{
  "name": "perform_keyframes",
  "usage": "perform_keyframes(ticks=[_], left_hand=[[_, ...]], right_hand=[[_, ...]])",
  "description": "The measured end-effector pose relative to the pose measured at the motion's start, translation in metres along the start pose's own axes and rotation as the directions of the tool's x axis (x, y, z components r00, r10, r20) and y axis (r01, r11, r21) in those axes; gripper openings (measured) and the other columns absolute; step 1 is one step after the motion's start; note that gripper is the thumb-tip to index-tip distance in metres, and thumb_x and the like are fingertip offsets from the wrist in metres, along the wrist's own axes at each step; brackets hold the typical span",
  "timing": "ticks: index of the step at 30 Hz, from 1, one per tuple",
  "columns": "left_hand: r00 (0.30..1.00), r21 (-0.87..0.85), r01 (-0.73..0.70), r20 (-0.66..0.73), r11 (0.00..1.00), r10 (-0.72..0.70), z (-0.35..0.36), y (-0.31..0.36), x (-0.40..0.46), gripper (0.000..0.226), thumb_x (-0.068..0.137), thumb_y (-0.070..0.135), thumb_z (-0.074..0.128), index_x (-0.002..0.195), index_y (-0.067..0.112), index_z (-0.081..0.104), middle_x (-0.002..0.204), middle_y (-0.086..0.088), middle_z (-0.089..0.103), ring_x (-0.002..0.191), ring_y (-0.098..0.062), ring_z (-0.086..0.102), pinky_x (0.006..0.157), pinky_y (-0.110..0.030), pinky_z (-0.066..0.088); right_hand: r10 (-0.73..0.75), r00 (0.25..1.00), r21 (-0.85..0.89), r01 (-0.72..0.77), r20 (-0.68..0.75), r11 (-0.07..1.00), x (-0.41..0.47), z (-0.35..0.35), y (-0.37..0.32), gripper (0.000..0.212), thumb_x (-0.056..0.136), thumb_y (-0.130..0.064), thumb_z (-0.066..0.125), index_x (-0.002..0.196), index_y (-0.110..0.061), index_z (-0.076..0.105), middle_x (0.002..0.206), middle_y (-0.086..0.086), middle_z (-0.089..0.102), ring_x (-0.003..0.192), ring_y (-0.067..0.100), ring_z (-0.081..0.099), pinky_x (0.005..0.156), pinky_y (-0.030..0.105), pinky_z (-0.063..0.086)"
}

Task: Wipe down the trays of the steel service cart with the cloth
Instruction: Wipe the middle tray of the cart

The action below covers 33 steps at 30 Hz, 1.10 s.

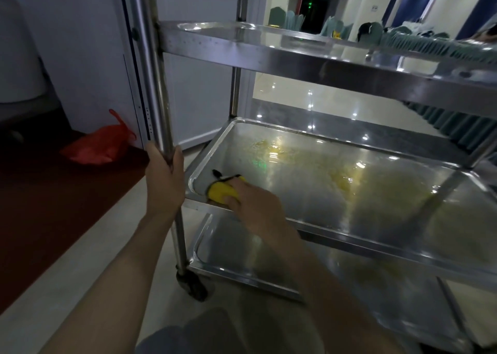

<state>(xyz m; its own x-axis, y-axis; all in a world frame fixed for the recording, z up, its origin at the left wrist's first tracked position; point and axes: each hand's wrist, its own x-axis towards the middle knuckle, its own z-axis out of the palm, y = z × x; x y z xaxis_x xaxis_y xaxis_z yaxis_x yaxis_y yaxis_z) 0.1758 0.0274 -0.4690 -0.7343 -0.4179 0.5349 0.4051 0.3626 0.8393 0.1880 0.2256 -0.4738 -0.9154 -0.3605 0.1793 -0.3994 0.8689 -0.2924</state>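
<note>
3 trays [349, 149], 1 cloth [223, 191] under rt hand [252, 205], lt hand [164, 181] on post [158, 84]

Banquet hall or restaurant back area indicated: steel service cart [309, 58], rows of covered chairs [333, 25], skirted tables [430, 47], polished tile floor [309, 95], blue curtains [414, 1].

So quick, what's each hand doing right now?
Left hand: grips the cart post.
Right hand: holds the cloth on the middle tray.

Yellow cloth [224, 191], yellowish-smeared steel tray [349, 189], red bag [99, 145].
</note>
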Motion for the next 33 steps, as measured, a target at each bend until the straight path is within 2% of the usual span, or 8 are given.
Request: perform_keyframes(ticks=[8,15,22,24,26,29,31,33], left_hand=[[0.999,-0.005,0.017,-0.042,1.000,-0.017,0.005,0.000,-0.002,0.020,0.107,0.028,0.051,0.107,0.015,0.036,0.074,0.000,0.051,0.057,-0.006,0.048,0.052,-0.022,0.043],[0.999,0.005,0.035,-0.036,0.999,-0.035,0.001,0.004,-0.004,0.019,0.107,0.028,0.050,0.109,0.015,0.036,0.081,-0.010,0.055,0.064,-0.013,0.053,0.056,-0.027,0.046],[0.998,0.030,0.064,-0.020,0.997,-0.064,0.001,0.017,-0.006,0.017,0.108,0.022,0.049,0.112,0.014,0.035,0.090,-0.015,0.059,0.067,-0.009,0.055,0.057,-0.011,0.045],[0.995,0.054,0.087,-0.046,0.995,-0.085,0.003,0.017,-0.006,0.017,0.107,0.020,0.050,0.115,0.014,0.036,0.097,-0.015,0.060,0.075,-0.014,0.057,0.068,-0.017,0.051],[0.986,0.075,0.111,-0.132,0.991,-0.100,0.009,0.020,-0.010,0.032,0.104,0.014,0.054,0.132,0.009,0.040,0.122,-0.010,0.057,0.109,-0.022,0.059,0.101,-0.027,0.049],[0.923,0.274,-0.085,-0.340,0.958,0.179,0.025,0.034,-0.038,0.065,0.096,0.001,0.056,0.155,0.006,0.031,0.161,-0.016,0.030,0.152,-0.026,0.028,0.125,-0.032,0.022],[0.907,0.358,-0.326,-0.143,0.875,0.396,0.049,0.049,-0.065,0.059,0.094,-0.001,0.056,0.150,0.008,0.039,0.161,-0.020,0.030,0.152,-0.031,0.027,0.125,-0.043,0.026],[0.890,0.316,-0.455,0.141,0.832,0.433,0.083,0.057,-0.079,0.051,0.093,-0.001,0.058,0.142,0.007,0.050,0.156,-0.017,0.039,0.149,-0.032,0.033,0.120,-0.051,0.033]], right_hand=[[0.296,0.922,-0.097,-0.328,-0.248,0.940,-0.116,-0.044,0.099,0.042,0.103,-0.047,0.050,0.140,-0.027,0.054,0.131,0.002,0.066,0.105,0.031,0.067,0.085,0.041,0.052],[0.089,0.969,-0.090,-0.112,-0.229,0.990,-0.037,0.006,0.010,0.035,0.102,-0.041,0.051,0.132,-0.024,0.055,0.128,0.000,0.065,0.102,0.027,0.068,0.086,0.041,0.052],[-0.051,0.980,-0.095,0.033,-0.193,0.995,0.002,0.026,-0.030,0.036,0.103,-0.044,0.046,0.128,-0.021,0.057,0.123,-0.002,0.066,0.099,0.024,0.067,0.080,0.038,0.053],[-0.040,0.985,-0.095,0.024,-0.170,0.995,-0.013,0.016,-0.011,0.039,0.104,-0.047,0.045,0.133,-0.023,0.055,0.130,-0.002,0.064,0.103,0.025,0.067,0.083,0.039,0.053],[0.002,0.985,-0.088,-0.017,-0.175,0.996,-0.036,0.000,0.015,0.041,0.104,-0.048,0.045,0.137,-0.026,0.052,0.134,-0.004,0.063,0.105,0.025,0.067,0.084,0.039,0.053],[0.114,0.974,-0.110,-0.137,-0.194,0.984,-0.081,-0.028,0.065,0.040,0.104,-0.050,0.042,0.141,-0.035,0.045,0.137,-0.012,0.057,0.106,0.020,0.066,0.082,0.037,0.054],[0.189,0.959,-0.101,-0.214,-0.212,0.972,-0.114,-0.046,0.102,0.040,0.104,-0.048,0.046,0.142,-0.037,0.047,0.139,-0.012,0.057,0.110,0.020,0.065,0.084,0.037,0.052],[0.280,0.925,-0.103,-0.314,-0.257,0.944,-0.143,-0.061,0.141,0.041,0.101,-0.048,0.053,0.140,-0.035,0.051,0.138,-0.007,0.061,0.110,0.026,0.067,0.084,0.040,0.052]])
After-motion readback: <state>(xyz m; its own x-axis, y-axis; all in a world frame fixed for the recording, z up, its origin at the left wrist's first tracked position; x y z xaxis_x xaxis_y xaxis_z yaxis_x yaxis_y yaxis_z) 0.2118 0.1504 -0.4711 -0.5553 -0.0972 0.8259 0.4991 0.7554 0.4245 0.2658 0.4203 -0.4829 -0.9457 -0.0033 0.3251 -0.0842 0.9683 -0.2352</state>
